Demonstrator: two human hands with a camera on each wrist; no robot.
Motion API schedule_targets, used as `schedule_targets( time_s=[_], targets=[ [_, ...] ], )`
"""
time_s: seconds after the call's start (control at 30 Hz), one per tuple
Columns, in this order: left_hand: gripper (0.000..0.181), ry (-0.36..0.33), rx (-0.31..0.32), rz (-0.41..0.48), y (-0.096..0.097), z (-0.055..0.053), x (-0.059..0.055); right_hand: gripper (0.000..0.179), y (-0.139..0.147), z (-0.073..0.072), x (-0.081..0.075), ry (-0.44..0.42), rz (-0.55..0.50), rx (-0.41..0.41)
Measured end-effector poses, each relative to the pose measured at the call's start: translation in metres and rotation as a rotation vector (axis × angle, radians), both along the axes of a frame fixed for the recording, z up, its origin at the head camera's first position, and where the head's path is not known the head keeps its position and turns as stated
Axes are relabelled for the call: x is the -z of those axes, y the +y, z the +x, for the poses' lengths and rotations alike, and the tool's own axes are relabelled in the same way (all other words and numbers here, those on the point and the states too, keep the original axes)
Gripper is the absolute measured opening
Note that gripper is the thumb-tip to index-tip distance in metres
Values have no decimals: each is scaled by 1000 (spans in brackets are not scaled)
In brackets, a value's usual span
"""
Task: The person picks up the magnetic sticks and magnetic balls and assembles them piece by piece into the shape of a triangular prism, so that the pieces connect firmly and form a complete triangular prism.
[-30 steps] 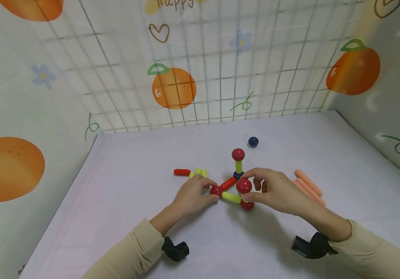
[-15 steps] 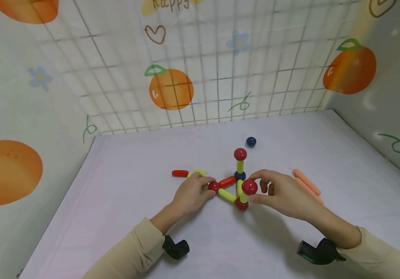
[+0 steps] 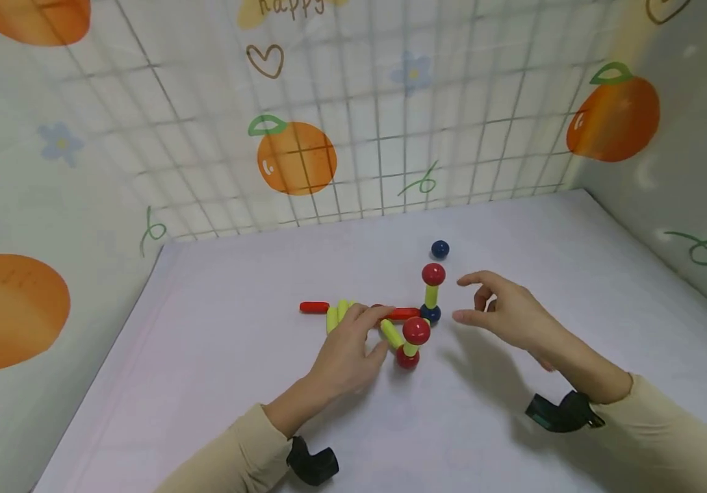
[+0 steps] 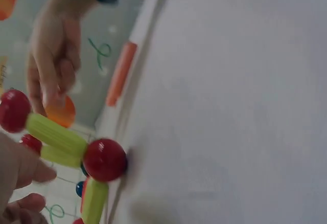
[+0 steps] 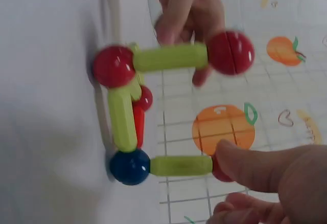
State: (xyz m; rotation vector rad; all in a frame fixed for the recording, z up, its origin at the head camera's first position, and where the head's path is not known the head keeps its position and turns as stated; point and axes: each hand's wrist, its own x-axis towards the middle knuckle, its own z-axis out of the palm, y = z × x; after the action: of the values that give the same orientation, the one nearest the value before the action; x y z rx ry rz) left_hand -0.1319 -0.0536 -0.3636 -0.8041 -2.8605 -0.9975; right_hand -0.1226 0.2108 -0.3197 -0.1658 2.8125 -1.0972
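Observation:
A magnetic rod-and-ball frame stands on the table, with red and yellow-green rods in its base. From its blue ball (image 3: pixel 430 313) rises a yellow-green rod (image 3: pixel 431 297) topped by a red ball (image 3: pixel 433 274). A second upright, topped by a red ball (image 3: pixel 416 331), stands on the front red ball (image 3: pixel 408 357). My left hand (image 3: pixel 343 356) reaches over the base's left corner with loosely extended fingers, mostly hiding a red ball there. Right of the frame, my right hand (image 3: pixel 510 311) hovers with relaxed fingers and nothing in them; its thumb (image 5: pixel 250 165) overlaps an upright's top ball in the right wrist view.
A loose blue ball (image 3: pixel 440 249) lies behind the frame. Left of it are a red rod (image 3: pixel 314 307) and several yellow-green rods (image 3: pixel 332 320), partly behind my left hand. An orange stick (image 4: pixel 121 74) shows in the left wrist view. A printed curtain (image 3: pixel 205 137) backs the table.
My right hand has let go of the front upright and drawn away to the right. The front corner has swung left. My left fingers have spread over the left corner ball.

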Motion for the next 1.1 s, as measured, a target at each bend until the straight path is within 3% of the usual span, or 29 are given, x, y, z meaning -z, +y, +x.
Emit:
schedule_targets(
  time_s=[0.13,0.23,0.3,0.4,0.5,0.77,1.1],
  targets=[
    [65,-104,50,81,7,12,-9,69,1,-22,-2,36,-30,-49],
    [62,-82,51,88,16,16,-9,67,-2,-34,-3,21,-61,-88],
    [50,-51,32,91,20,18,-8,64,-5,-39,-2,8,-71,-103],
    [34,-26,-5,94,21,18,-7,58,-8,-40,-1,10,-74,-108],
    [30,-20,-30,92,16,16,-9,52,-9,-37,-1,39,-62,-99],
    [28,-7,-106,137,1,-8,-8,43,-18,-22,0,127,-75,-64],
    [23,-74,-92,217,-10,-45,1,45,-28,-13,3,151,-39,29]
  ],
)
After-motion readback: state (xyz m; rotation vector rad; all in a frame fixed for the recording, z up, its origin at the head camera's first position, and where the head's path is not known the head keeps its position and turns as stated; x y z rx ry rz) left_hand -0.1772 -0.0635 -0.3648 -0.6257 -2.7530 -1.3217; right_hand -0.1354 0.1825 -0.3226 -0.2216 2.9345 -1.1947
